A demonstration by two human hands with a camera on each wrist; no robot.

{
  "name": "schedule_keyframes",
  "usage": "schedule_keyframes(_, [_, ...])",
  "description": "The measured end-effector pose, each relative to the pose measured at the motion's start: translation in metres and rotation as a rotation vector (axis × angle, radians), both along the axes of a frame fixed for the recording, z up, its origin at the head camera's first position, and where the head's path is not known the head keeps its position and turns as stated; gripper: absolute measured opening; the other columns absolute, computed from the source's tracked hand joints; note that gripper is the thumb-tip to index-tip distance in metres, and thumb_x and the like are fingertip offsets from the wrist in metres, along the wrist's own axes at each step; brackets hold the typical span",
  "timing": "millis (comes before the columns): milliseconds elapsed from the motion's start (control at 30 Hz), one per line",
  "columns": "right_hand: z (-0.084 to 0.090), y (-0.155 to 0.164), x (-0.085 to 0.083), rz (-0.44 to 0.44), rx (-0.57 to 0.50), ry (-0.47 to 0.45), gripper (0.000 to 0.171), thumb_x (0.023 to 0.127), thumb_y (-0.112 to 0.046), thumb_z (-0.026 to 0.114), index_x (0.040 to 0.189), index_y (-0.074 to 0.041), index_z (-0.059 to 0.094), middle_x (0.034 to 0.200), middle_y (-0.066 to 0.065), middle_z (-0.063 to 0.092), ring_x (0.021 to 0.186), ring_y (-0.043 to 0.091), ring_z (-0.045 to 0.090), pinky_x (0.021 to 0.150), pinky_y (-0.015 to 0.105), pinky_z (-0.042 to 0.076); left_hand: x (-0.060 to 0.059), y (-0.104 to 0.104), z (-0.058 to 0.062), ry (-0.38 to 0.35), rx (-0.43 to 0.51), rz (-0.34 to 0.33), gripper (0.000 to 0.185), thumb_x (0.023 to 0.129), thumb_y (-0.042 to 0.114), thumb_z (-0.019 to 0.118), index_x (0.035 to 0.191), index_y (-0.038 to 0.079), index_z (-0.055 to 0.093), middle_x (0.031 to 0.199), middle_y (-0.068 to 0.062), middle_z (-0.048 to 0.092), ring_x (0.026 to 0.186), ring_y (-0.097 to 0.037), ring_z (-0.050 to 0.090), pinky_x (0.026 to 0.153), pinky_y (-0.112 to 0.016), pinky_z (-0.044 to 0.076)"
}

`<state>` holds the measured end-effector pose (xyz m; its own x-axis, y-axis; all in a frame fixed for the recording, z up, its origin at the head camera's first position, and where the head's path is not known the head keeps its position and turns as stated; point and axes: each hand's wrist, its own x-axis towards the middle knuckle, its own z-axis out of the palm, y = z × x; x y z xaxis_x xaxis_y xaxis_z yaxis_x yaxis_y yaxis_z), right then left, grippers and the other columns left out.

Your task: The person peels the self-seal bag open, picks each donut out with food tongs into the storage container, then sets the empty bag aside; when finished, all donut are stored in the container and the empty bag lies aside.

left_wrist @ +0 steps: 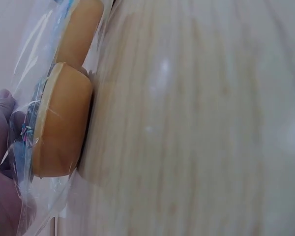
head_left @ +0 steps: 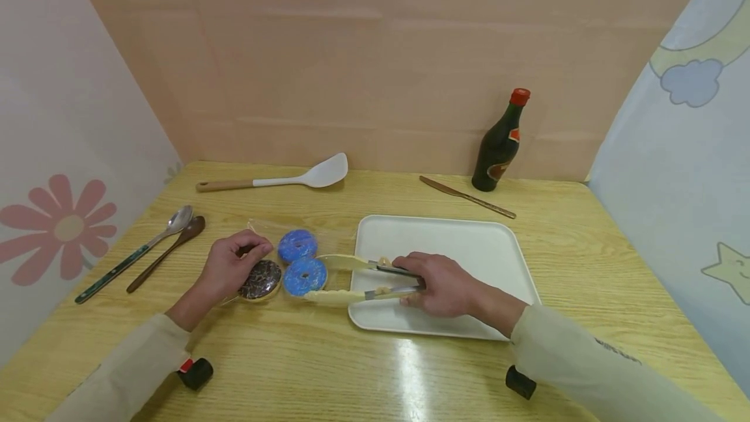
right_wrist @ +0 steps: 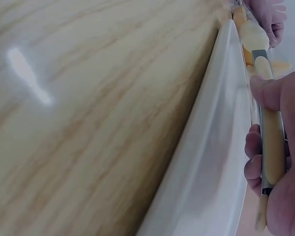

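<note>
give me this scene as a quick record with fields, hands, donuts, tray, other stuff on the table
left hand: left hand holds the clear bag beside the chocolate donut
right hand: right hand grips the tongs, whose tips sit either side of the near blue donut
donuts: far blue donut behind the near one; all three left of the tray
tray: white tray, nothing on it but the tongs and hand over it
other items: spatula, knife, dark bottle at the back; two spoons far left

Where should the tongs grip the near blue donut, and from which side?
Across its outer edge from the tray side: the blue donut lies flat with the chocolate donut close on its left, and the tongs already straddle it from the right.
</note>
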<state>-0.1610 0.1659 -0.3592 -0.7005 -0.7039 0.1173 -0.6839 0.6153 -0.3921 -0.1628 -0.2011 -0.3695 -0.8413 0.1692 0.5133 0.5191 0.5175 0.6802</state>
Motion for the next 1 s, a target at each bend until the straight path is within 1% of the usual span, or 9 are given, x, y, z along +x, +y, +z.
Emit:
schedule_keyframes(100, [-0.002, 0.005, 0.004, -0.013, -0.02, 0.004, 0.048, 0.081, -0.024, 0.074, 0.123, -0.008, 0.057, 0.103, -0.001, 0.059, 0.082, 0.012, 0.052, 0.075, 0.036, 0.044, -0.001, -0.001, 0.0, 0.003, 0.006, 0.001, 0.008, 0.085, -0.012, 0.063, 0.083, -0.007, 0.068, 0.078, -0.013, 0.064, 0.07, -0.012, 0.057, 0.059, -0.018, 0.045])
schedule_keyframes(233, [-0.006, 0.015, 0.008, -0.042, -0.058, 0.024, 0.048, 0.081, -0.024, 0.075, 0.122, -0.008, 0.056, 0.099, -0.002, 0.058, 0.078, 0.012, 0.049, 0.07, 0.033, 0.042, -0.002, -0.001, 0.0, 0.013, 0.016, 0.011, 0.008, 0.084, -0.013, 0.064, 0.081, -0.006, 0.068, 0.076, -0.013, 0.064, 0.069, -0.009, 0.056, 0.06, -0.017, 0.045])
schedule_keyframes(467, [-0.012, 0.033, 0.021, -0.103, -0.093, 0.083, 0.051, 0.079, -0.024, 0.076, 0.123, -0.007, 0.057, 0.104, -0.001, 0.059, 0.075, 0.01, 0.047, 0.066, 0.029, 0.04, -0.002, 0.0, 0.0, 0.016, 0.013, 0.021, 0.007, 0.083, -0.013, 0.065, 0.081, -0.006, 0.068, 0.076, -0.013, 0.064, 0.068, -0.009, 0.055, 0.059, -0.017, 0.044])
schedule_keyframes(633, [-0.016, 0.048, 0.032, -0.138, -0.127, 0.117, 0.051, 0.077, -0.021, 0.078, 0.122, -0.007, 0.058, 0.1, -0.003, 0.059, 0.069, 0.007, 0.046, 0.061, 0.025, 0.04, -0.002, -0.001, 0.001, 0.007, 0.009, 0.03, 0.007, 0.084, -0.012, 0.065, 0.082, -0.007, 0.068, 0.078, -0.014, 0.064, 0.07, -0.007, 0.056, 0.061, -0.016, 0.045])
schedule_keyframes(733, [-0.019, 0.056, 0.036, -0.174, -0.136, 0.138, 0.051, 0.076, -0.02, 0.079, 0.121, -0.006, 0.059, 0.098, -0.004, 0.058, 0.067, 0.005, 0.045, 0.059, 0.025, 0.039, -0.001, -0.001, 0.001, 0.001, 0.013, 0.031, 0.006, 0.084, -0.012, 0.065, 0.082, -0.007, 0.068, 0.078, -0.014, 0.064, 0.07, -0.007, 0.056, 0.06, -0.016, 0.045])
schedule_keyframes(800, [-0.02, 0.062, 0.038, -0.204, -0.136, 0.146, 0.052, 0.075, -0.02, 0.079, 0.121, -0.005, 0.059, 0.099, -0.004, 0.059, 0.068, 0.004, 0.045, 0.06, 0.025, 0.039, -0.001, -0.001, 0.001, -0.001, 0.016, 0.029, 0.006, 0.083, -0.012, 0.065, 0.082, -0.008, 0.068, 0.078, -0.015, 0.064, 0.07, -0.008, 0.055, 0.06, -0.016, 0.045])
schedule_keyframes(1000, [-0.021, 0.08, 0.043, -0.281, -0.128, 0.153, 0.055, 0.073, -0.018, 0.081, 0.122, -0.004, 0.059, 0.097, -0.005, 0.058, 0.066, 0.004, 0.043, 0.058, 0.024, 0.038, 0.0, -0.002, 0.001, 0.003, 0.029, 0.019, 0.006, 0.083, -0.013, 0.065, 0.082, -0.008, 0.068, 0.077, -0.016, 0.064, 0.069, -0.008, 0.055, 0.059, -0.015, 0.044])
